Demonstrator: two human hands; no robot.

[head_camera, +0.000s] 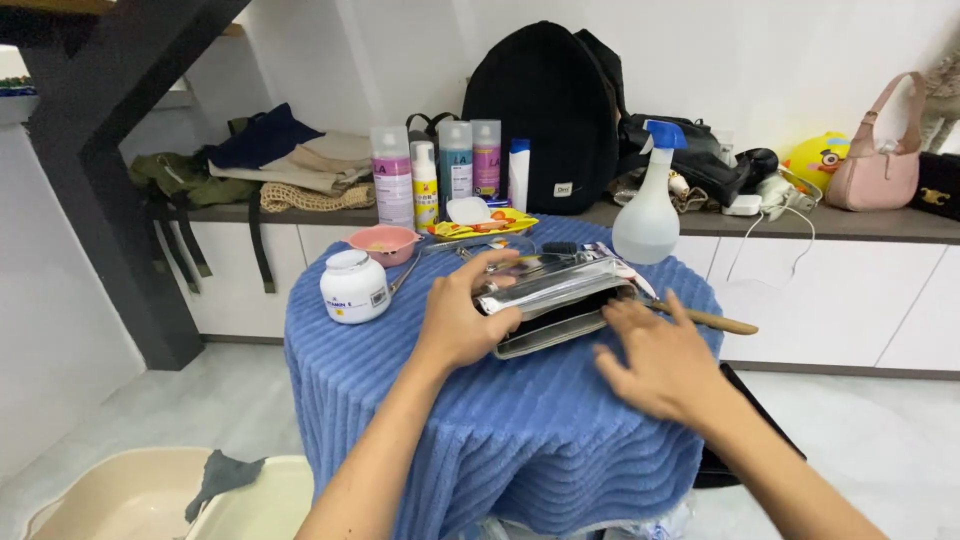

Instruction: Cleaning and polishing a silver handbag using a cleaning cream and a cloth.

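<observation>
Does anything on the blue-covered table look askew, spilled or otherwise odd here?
Nothing is spilled or damaged. The clear pouch lies tilted under the left hand, and a wooden-handled brush pokes out past the table edge near the right hand. The spray bottle and white jar stand upright.

We see a round table draped in a blue ribbed cloth (pixel 520 440). On it lie a clear zip pouch (pixel 555 300), a white jar (pixel 354 287), a pink bowl (pixel 385 243), a white spray bottle (pixel 650 210), and a wooden-handled tool (pixel 705 320).
</observation>
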